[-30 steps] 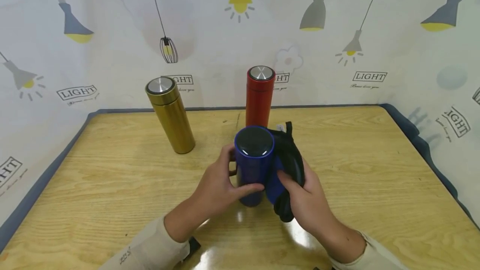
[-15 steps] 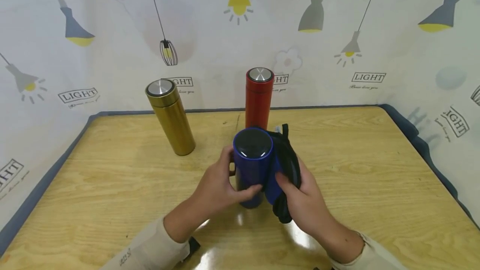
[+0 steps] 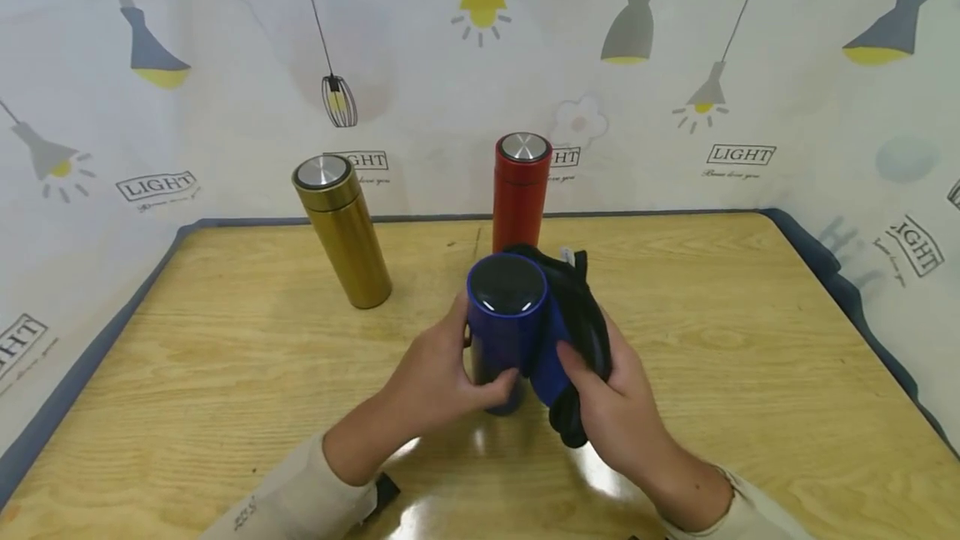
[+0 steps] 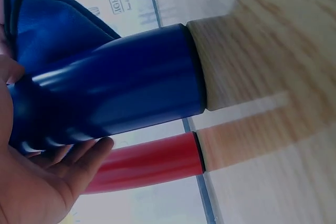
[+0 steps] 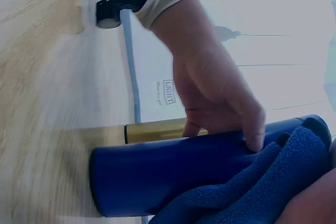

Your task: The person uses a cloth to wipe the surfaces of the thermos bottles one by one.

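Note:
A blue bottle [image 3: 497, 342] with a dark, glossy top stands upright on the wooden table. My left hand [image 3: 429, 373] holds it from the left, thumb across the front and fingers around the far side, as the left wrist view shows. In my right hand [image 3: 621, 402] is a folded cloth [image 3: 576, 307], black outside and fuzzy blue inside, with a small black loop. Its blue face lies against the bottle's right side, and my right thumb presses on it. The right wrist view shows the cloth's fleecy pile [image 5: 247, 182] along the bottle.
A gold bottle [image 3: 347, 244] with a silver lid stands at the back left. Behind the blue bottle is a red bottle [image 3: 519, 198], its lower part hidden. A printed white curtain [image 3: 420, 48] surrounds the table [image 3: 750, 340] at the back and sides.
The cloth shifts slightly against the bottle, and more of its black part shows behind the top. My left thumb draws back a little to the left. The bottle stays almost in place.

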`<state>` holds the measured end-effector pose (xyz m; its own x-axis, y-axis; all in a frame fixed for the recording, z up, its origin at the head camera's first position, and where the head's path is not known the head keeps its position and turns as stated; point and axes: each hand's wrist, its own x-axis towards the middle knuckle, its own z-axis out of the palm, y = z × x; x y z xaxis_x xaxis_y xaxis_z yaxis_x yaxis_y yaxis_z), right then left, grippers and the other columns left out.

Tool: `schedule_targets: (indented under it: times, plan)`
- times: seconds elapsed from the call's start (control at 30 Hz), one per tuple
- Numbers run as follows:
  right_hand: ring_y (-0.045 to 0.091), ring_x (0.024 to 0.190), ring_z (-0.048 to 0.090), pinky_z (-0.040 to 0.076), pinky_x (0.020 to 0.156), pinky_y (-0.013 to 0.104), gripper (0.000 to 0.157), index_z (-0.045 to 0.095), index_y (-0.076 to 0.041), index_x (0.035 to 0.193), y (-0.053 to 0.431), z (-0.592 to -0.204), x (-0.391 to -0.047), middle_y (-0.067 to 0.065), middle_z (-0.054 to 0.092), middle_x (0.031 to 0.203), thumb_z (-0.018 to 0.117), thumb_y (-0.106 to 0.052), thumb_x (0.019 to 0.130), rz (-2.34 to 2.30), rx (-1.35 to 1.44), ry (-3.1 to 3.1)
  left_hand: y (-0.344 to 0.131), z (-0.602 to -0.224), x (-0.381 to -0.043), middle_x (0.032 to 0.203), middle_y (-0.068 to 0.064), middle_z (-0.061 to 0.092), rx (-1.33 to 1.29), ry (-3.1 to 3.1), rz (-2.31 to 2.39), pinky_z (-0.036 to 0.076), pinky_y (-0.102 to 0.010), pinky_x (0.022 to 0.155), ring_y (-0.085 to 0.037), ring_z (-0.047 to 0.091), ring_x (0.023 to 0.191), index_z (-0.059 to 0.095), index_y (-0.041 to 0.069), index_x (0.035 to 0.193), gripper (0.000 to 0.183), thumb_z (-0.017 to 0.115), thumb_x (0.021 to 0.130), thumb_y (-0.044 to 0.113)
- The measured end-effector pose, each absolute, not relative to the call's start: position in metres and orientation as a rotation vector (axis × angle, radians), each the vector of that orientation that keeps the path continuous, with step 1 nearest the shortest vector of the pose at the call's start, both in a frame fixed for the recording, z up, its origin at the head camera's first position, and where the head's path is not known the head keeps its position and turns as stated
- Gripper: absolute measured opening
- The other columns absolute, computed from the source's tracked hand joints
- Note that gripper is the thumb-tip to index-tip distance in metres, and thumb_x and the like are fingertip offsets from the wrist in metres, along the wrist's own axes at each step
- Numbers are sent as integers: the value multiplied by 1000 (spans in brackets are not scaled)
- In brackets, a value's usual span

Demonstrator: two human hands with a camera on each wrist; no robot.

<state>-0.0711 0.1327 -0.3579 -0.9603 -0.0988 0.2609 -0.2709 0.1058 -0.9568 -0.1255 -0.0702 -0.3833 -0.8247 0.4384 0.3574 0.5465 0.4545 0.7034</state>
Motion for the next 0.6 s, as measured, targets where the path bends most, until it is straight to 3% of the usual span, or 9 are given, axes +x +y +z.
schedule_targets:
  times: [0.23,0.4,0.6]
  plan:
    - [11,133,52,47,104,21,51,38,-16,152,133,-363,-75,12,50,148,46,-2,104,2020,508,-2262,-71,-381,-125,139,6,58,-810,-2692,-1316,55,-37,98,-14,60,123,33,28,149,93,85,75,49]
    - [12,136,48,42,107,17,53,40,-19,152,134,-361,-74,10,50,149,48,-1,102,1950,475,-2294,-71,-381,-125,140,1,55,-801,-2677,-1269,50,-43,106,-18,55,131,36,24,149,95,87,73,50]
    - [8,130,54,47,102,18,49,47,-14,147,132,-356,-67,12,56,142,51,1,100,1886,384,-2224,-71,-381,-128,131,4,59,-802,-2660,-1333,56,-38,91,-14,61,115,44,23,144,91,92,68,40]
